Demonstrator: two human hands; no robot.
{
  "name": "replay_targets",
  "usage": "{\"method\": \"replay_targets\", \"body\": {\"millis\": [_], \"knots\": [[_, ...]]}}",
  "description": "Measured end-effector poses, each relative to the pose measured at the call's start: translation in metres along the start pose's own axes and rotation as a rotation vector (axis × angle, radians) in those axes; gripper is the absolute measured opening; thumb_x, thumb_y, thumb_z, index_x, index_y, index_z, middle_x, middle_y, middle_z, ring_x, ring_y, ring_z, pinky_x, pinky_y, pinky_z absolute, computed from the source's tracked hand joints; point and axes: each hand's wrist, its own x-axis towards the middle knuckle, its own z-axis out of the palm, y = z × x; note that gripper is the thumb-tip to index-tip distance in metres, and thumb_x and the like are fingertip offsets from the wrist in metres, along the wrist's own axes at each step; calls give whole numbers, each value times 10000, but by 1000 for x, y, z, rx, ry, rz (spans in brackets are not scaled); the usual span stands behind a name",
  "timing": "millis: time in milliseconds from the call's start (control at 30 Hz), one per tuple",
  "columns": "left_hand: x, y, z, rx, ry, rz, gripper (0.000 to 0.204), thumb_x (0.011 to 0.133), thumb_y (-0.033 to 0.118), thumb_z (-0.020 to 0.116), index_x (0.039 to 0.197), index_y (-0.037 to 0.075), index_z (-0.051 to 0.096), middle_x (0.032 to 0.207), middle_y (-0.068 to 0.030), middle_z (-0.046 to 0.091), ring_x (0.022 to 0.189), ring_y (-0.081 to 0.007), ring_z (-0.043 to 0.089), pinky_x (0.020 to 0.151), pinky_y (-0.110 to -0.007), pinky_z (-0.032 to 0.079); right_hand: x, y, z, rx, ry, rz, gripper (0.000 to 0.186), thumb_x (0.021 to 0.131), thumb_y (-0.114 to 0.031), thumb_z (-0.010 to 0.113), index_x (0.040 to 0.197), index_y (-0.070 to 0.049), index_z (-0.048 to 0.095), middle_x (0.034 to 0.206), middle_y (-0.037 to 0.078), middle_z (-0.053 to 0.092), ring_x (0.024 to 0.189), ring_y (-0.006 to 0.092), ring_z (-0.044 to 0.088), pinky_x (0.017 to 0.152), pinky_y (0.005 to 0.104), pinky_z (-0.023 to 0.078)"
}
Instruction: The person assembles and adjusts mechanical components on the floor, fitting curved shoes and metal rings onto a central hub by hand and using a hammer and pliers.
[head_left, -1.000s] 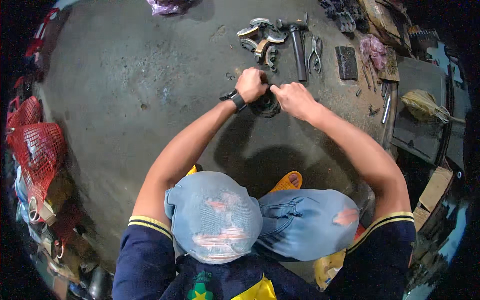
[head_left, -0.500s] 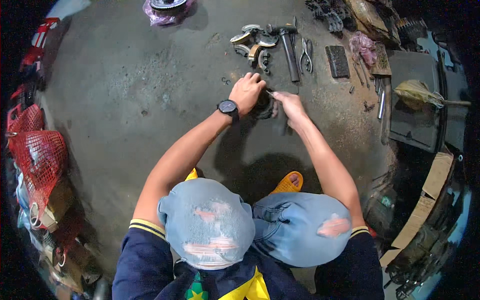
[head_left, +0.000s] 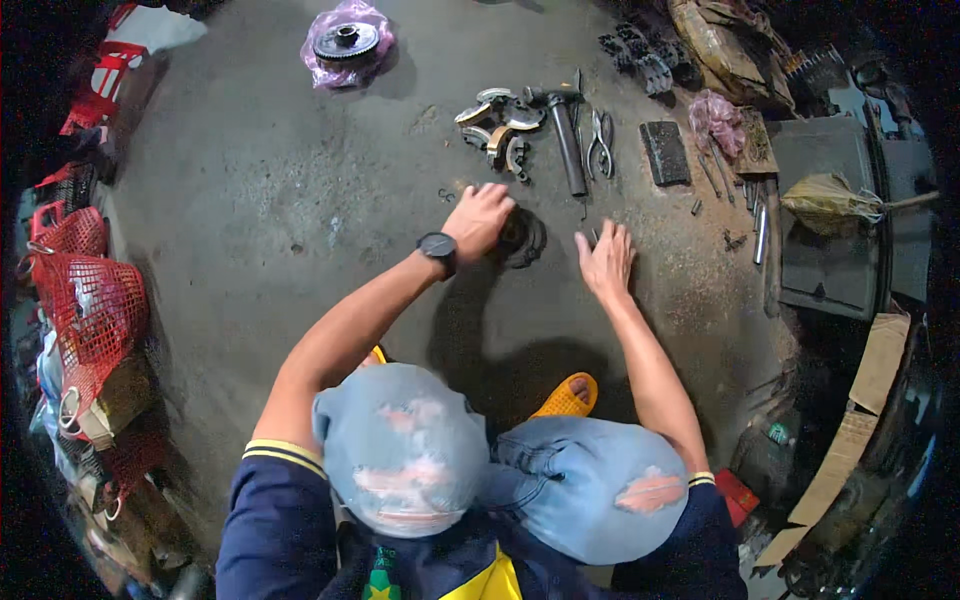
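My left hand (head_left: pixel 478 222), a dark watch on its wrist, rests with bent fingers on a dark round metal part (head_left: pixel 522 240) on the floor. The hand hides much of that part. To the right, my right hand (head_left: pixel 607 265) is low over the concrete with fingers stretched and thumb apart. A thin piece shows faintly between its thumb and fingers; I cannot make out its kind. Beyond the hands lie a hammer (head_left: pixel 568 145), pliers (head_left: pixel 600 148) and several curved metal shoes (head_left: pixel 500 145). Small clips (head_left: pixel 446 196) lie left of my left hand's fingertips.
A toothed gear (head_left: pixel 345 42) sits on pink plastic at the far side. Rightward are a dark rectangular block (head_left: pixel 665 153), metal rods (head_left: pixel 761 232), a grey panel (head_left: pixel 825 220) and cardboard strips (head_left: pixel 850 440). A red mesh basket (head_left: pixel 95 310) stands at left.
My right hand has moved right, away from the dark part, and its fingers have opened from their grip on a thin metal tool. My left hand stays on the part.
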Motion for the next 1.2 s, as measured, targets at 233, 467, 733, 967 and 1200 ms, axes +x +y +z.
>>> {"method": "replay_targets", "body": {"millis": [233, 467, 733, 967, 1200], "knots": [[-20, -67, -45, -154, 110, -382, 160, 794, 30, 553, 948, -2, 583, 915, -211, 577, 893, -416, 561, 781, -462, 461, 101, -40, -6, 209, 25, -141, 499, 820, -228, 699, 1165, 47, 464, 1098, 258, 554, 1006, 420, 571, 850, 499, 486], [-31, -15, -40, -135, 190, -263, 503, 828, 289, 652, 1230, 20, 515, 1221, -187, 501, 1140, -353, 459, 955, -449, 389, 162, -51, -34, 369, -228, 164, 407, 713, -302, 630, 793, 96, 657, 729, 256, 662, 719, 356, 687, 717, 428, 542], [-32, 40, -6, -53, 46, -210, 1170, 585, 611, 776, 1431, -16, 264, 1423, -198, 357, 1259, -358, 376, 1077, -531, 243, 35, -52, -74, 1148, -66, -40, 229, 872, -194, 664, 991, -16, 582, 710, 19, 585, 593, 77, 543, 509, 248, 451], [-18, 42, 2, -276, 208, -217, 1132, 510, 462, 823, 1407, 4, 307, 1277, -211, 451, 1191, -376, 407, 1031, -503, 293, -47, -53, -47, 974, -66, -34, 479, 857, -92, 629, 1304, 36, 516, 1081, 178, 670, 894, 222, 649, 814, 319, 502], [-19, 43, -5, -336, 246, -232, 1114, 510, 430, 819, 1409, 12, 311, 1283, -213, 452, 1201, -384, 400, 1031, -494, 301, -54, -78, -61, 790, -274, -58, 503, 860, -114, 617, 1286, 114, 479, 1232, 276, 582, 1179, 268, 566, 996, 331, 406]]}}
